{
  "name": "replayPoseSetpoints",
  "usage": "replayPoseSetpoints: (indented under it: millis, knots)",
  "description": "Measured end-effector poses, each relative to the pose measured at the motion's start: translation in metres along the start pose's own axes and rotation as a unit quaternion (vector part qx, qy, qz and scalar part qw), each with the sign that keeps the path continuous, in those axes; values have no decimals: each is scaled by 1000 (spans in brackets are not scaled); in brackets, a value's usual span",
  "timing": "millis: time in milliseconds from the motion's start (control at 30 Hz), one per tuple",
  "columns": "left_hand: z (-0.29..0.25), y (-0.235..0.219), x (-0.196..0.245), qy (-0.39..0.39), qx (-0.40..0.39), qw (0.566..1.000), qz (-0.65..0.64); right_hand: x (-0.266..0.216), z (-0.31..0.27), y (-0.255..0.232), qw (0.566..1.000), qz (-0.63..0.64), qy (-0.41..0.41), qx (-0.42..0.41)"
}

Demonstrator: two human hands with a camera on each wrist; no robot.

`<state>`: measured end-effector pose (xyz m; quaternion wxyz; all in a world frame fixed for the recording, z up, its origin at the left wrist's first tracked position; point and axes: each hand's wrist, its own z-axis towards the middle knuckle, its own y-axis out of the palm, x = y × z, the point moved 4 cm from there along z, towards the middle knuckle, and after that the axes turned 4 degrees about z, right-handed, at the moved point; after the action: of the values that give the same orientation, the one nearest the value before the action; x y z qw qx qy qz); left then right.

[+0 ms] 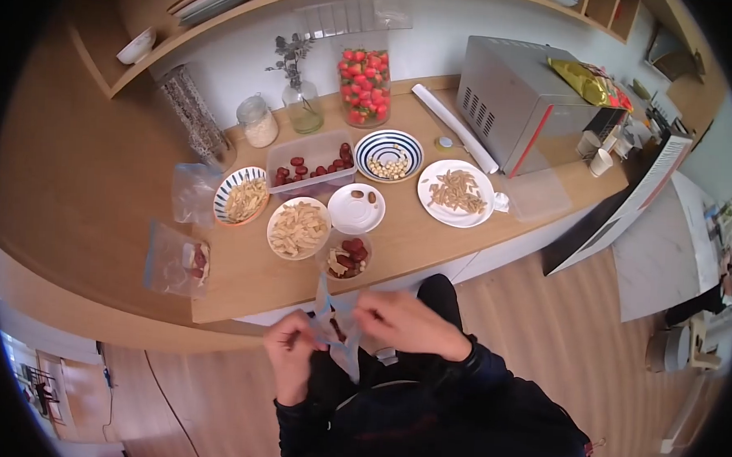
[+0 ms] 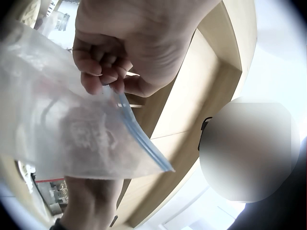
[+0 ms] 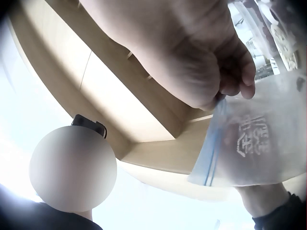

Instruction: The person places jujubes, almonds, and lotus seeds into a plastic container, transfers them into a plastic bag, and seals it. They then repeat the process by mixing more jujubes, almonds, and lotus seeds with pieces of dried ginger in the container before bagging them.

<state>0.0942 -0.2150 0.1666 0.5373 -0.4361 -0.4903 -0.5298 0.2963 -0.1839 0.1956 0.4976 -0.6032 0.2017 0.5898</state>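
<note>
Between my two hands is a clear zip bag [image 1: 346, 357] with a blue seal strip along its mouth. My left hand [image 1: 290, 349] pinches one side of the bag's top edge, fingertips at the blue strip in the left wrist view. On the other side, my right hand [image 1: 407, 322] pinches the edge close to the strip. White printed characters [image 3: 254, 136] show on the bag in the right wrist view. Something dark reddish shows through the bag in the head view. Just beyond the hands, a clear tub [image 1: 348, 256] holds red dates and pale pieces.
On the counter stand a bowl of pale slices [image 1: 299, 228], a striped bowl [image 1: 241, 194], a plastic box [image 1: 312, 157] of red dates, a blue-ringed bowl [image 1: 390, 154] and white plates [image 1: 356, 209]. Filled zip bags [image 1: 177, 257] lie at left; a microwave [image 1: 518, 104] stands at right.
</note>
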Motion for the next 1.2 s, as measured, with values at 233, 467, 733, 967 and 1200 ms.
replayPoseSetpoints:
  millis: [233, 467, 733, 967, 1200]
  knots:
    - [10, -23, 10, 27, 38, 999, -16, 0, 3, -60, 950, -282, -64, 117]
    - [14, -14, 17, 66, 6, 996, -58, -31, 10, -6, 961, -90, -254, -64]
    - [6, -16, 14, 95, 17, 993, 72, -41, 29, 7, 990, -90, -75, -72]
    - [4, -18, 15, 142, 14, 976, 165, -23, 42, 19, 971, -192, -95, -111]
    - [-2, -23, -39, 92, -6, 963, 255, -34, 60, 9, 987, -100, -125, -19]
